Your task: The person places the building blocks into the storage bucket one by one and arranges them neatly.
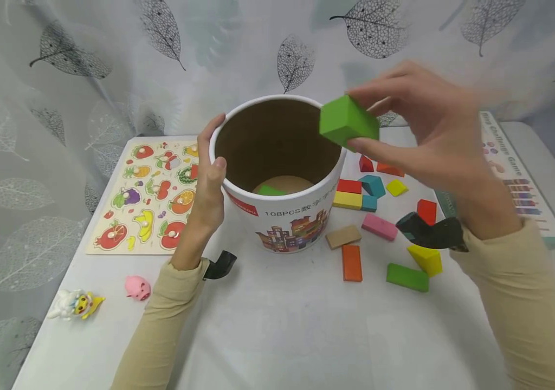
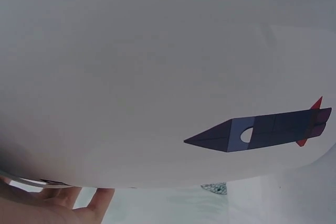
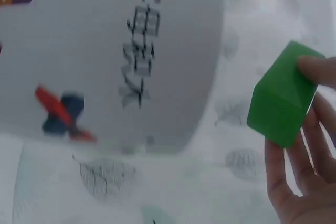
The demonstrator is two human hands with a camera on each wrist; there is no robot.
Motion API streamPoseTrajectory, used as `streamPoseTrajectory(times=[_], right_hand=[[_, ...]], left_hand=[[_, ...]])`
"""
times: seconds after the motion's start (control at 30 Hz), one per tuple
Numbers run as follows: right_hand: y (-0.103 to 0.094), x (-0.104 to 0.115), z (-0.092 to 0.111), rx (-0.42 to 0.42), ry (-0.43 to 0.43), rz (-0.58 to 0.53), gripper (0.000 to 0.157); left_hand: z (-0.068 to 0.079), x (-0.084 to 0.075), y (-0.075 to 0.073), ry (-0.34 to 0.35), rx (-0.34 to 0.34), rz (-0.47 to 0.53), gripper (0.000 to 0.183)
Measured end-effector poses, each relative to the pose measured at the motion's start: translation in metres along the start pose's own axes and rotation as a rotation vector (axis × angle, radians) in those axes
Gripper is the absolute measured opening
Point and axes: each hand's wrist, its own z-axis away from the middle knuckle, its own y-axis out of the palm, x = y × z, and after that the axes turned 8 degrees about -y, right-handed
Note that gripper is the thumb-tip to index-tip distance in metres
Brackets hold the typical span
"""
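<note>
A white bucket point(image 1: 287, 216) with printed buildings and lettering stands upright on the table, its mouth uncovered. My left hand point(image 1: 211, 187) holds it by the left side of the rim, thumb toward the front and fingers farther back. Inside, a green piece point(image 1: 271, 190) lies on the bottom, partly hidden by the front wall. Above the right part of the rim, my right hand point(image 1: 424, 119) pinches a green block point(image 1: 348, 122) between thumb and fingers. The right wrist view shows this block point(image 3: 286, 95) beside the bucket's outer wall, apart from it.
Loose coloured blocks lie right of the bucket, among them a green block point(image 1: 407, 277), an orange block point(image 1: 352, 263) and a pink block point(image 1: 379, 226). A fruit puzzle board point(image 1: 153, 184) lies left, near a pink pig point(image 1: 137, 287) and a small figurine point(image 1: 82, 305). Right lies a printed card point(image 1: 526, 184).
</note>
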Motion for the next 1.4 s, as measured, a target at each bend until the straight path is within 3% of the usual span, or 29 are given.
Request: streamPoseTrajectory(times=[0.1, 0.27, 0.6, 0.9, 1.03, 1.23, 1.4], right_hand=[[0.018, -0.002, -0.009, 0.054, 0.020, 0.112, 0.049], [0.031, -0.012, -0.012, 0.115, 0.027, 0.164, 0.048], [0.036, -0.015, -0.013, 0.122, 0.069, 0.208, 0.045], [0.036, -0.018, -0.017, 0.140, 0.049, 0.158, 0.043], [0.031, -0.012, -0.016, 0.164, 0.023, 0.185, 0.045], [0.011, 0.008, -0.001, 0.242, 0.062, 0.318, 0.052], [-0.006, 0.012, 0.037, 0.334, 0.108, 0.331, 0.060]], left_hand=[[0.000, 0.000, 0.000, 0.002, -0.001, -0.008, 0.091], [0.000, 0.000, 0.001, -0.015, -0.002, -0.010, 0.091], [0.001, -0.001, 0.001, -0.016, 0.000, -0.024, 0.091], [0.001, -0.001, 0.000, -0.015, -0.003, -0.025, 0.092], [0.000, -0.001, 0.000, -0.013, 0.003, -0.022, 0.092], [0.000, -0.001, 0.001, -0.009, 0.011, -0.017, 0.092], [0.001, 0.000, 0.001, -0.004, 0.001, -0.022, 0.090]])
